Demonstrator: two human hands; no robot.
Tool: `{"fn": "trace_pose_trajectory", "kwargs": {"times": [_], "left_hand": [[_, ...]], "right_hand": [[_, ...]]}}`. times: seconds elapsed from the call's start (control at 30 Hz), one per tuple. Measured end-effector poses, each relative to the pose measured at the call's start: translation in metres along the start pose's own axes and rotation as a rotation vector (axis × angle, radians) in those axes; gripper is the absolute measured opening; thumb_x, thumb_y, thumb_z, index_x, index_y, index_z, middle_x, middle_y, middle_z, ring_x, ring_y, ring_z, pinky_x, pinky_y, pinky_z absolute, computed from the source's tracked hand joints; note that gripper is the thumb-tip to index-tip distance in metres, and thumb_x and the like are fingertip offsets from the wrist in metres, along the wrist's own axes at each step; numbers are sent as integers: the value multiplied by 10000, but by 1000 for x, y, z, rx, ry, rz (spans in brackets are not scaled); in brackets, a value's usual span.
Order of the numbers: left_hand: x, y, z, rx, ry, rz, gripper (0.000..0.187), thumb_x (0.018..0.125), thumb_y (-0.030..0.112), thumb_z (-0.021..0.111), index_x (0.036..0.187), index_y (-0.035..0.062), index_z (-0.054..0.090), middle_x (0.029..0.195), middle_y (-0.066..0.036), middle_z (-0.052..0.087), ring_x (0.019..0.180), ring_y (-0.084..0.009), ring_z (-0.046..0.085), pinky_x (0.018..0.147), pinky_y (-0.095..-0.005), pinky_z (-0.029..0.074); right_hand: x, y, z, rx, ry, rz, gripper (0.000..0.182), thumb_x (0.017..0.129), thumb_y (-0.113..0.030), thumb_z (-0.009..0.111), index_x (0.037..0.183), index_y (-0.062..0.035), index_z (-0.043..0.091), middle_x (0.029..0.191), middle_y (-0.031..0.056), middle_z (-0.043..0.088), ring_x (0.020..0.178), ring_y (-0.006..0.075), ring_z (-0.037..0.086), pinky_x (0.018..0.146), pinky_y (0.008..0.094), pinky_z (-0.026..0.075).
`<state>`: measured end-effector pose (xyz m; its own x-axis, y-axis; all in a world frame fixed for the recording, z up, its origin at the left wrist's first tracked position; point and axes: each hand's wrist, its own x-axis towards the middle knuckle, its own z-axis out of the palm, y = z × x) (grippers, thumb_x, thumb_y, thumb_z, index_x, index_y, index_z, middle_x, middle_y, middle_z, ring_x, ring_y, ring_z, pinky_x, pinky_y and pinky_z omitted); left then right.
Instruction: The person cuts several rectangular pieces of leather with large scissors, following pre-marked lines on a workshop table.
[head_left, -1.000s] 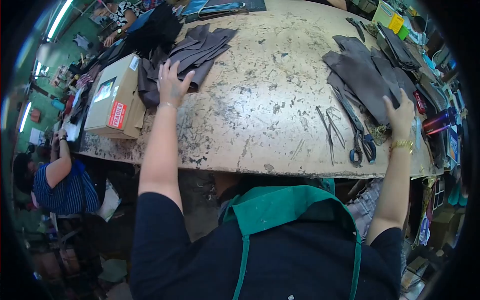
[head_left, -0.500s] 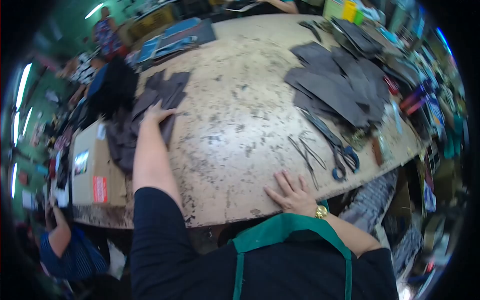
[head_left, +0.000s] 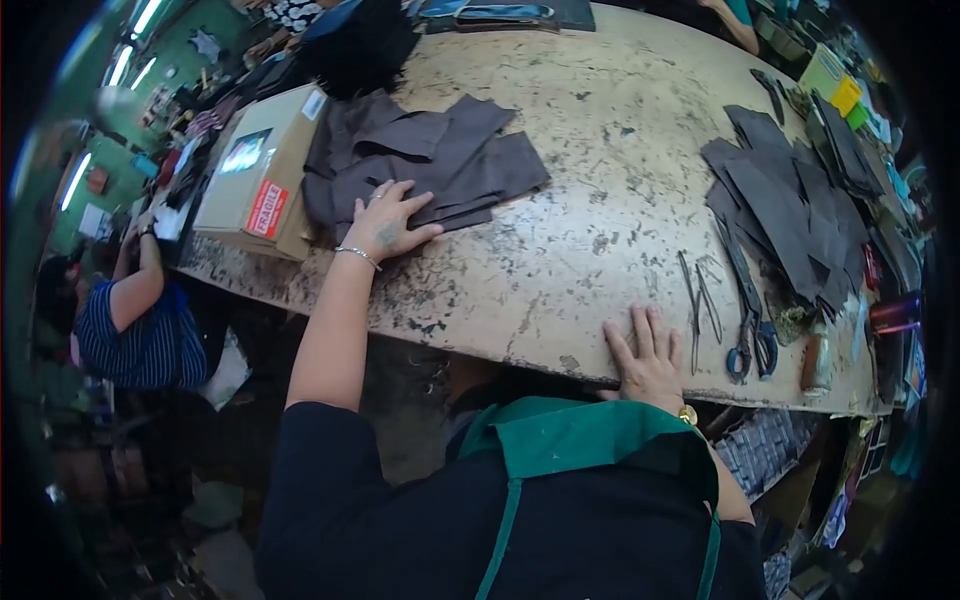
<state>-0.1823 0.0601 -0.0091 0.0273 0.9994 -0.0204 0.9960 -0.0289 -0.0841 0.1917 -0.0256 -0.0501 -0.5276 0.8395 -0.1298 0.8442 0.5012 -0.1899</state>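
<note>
My left hand (head_left: 388,222) rests with fingers spread on the near side of a pile of dark brown fabric or leather pieces (head_left: 440,160). Just left of that pile is a cardboard box (head_left: 262,165) with a red "FRAGILE" label. Flat on the table's front edge lies my right hand (head_left: 645,355), fingers apart and nothing under them that I can see. To its right are a slim pair of metal tools (head_left: 697,300), perhaps tweezers or small snips, and large dark scissors (head_left: 745,300) with blue handles.
A second stack of dark brown pieces (head_left: 790,210) covers the right side of the worn table (head_left: 590,200). Blue and dark folded items (head_left: 505,12) lie at the far edge. A person in a striped top (head_left: 145,335) sits at the left; another person's arm (head_left: 735,22) shows at the far side.
The view has swung left and down. My left hand has drawn back from the top of the left pile to its near side, and the pile lies more spread out. My right hand stays flat.
</note>
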Motion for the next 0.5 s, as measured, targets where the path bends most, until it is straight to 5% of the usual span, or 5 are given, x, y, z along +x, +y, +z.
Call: {"fn": "trace_pose_trajectory", "kwargs": {"times": [0.1,0.13,0.33,0.4,0.5], "left_hand": [[28,-35,10,-597,242,126,304,796,299,596,1037,113,593,1163,-80,530,1079,-254,492,877,-377,409],[34,-25,-3,-488,435,60,213,781,210,605,942,71,607,1040,-82,593,965,-232,553,816,-291,428],[111,-20,8,176,616,-19,203,766,136,531,936,145,642,1058,-77,587,1069,-276,508,841,-396,436],[130,-21,4,-20,-26,-220,257,759,135,510,978,177,638,1089,-84,584,1083,-272,508,858,-421,426],[147,-41,18,-304,477,-81,205,788,141,484,928,122,632,947,-166,605,901,-330,577,794,-409,454]], "right_hand": [[-1,-1,-2,-15,-8,15,928,563,-419,752,1348,-239,291,1422,163,150,1325,343,106,1010,551,156],[-1,-2,-2,-16,-5,20,928,563,-419,752,1348,-239,291,1422,163,150,1325,343,106,1010,551,156],[-3,-1,-2,9,20,31,926,564,-407,756,1348,-241,292,1412,170,171,1320,338,131,1002,555,176],[-3,0,-3,19,30,-8,922,568,-396,758,1348,-244,291,1410,170,178,1318,336,145,996,555,199],[-5,0,-4,38,57,6,921,569,-395,758,1348,-248,290,1412,163,177,1315,336,153,993,555,211]]}}
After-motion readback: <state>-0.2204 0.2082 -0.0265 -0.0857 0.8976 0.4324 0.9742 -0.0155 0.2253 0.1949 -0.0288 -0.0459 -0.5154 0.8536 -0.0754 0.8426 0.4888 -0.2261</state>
